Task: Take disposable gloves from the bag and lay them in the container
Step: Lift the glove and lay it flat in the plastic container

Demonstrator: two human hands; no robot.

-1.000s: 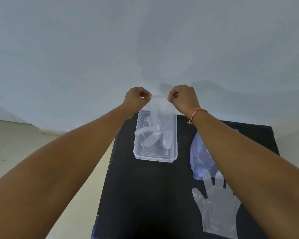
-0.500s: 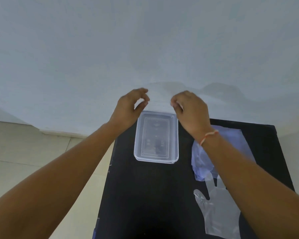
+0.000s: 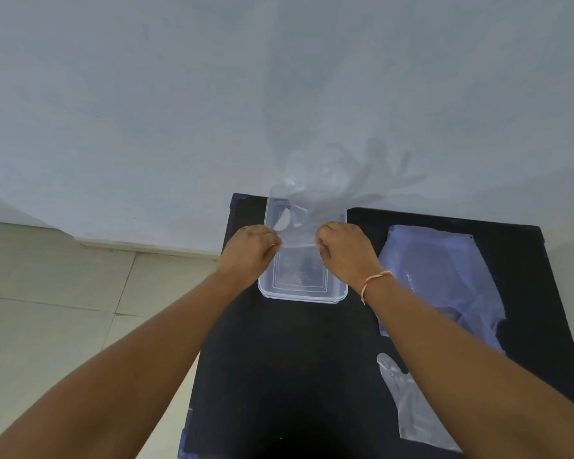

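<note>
A clear rectangular plastic container (image 3: 304, 294) sits on the black table (image 3: 295, 376) near its far edge. My left hand (image 3: 249, 250) and my right hand (image 3: 343, 251) hover over the container, each pinching one side of the cuff of a transparent disposable glove (image 3: 315, 190). The glove billows away from me, with its fingers spread over the container's far end and against the wall. The translucent glove bag (image 3: 444, 276) lies flat to the right of the container. A second clear glove (image 3: 408, 409) lies on the table near me, partly under my right forearm.
A pale wall (image 3: 279, 94) rises directly behind the table. Beige floor tiles (image 3: 63, 309) show to the left, past the table's left edge. A red and white thread circles my right wrist (image 3: 371, 283).
Both hands have come down and toward me, from beyond the container's far end to above it. The glove hung downward a second ago; now it flares away toward the wall.
</note>
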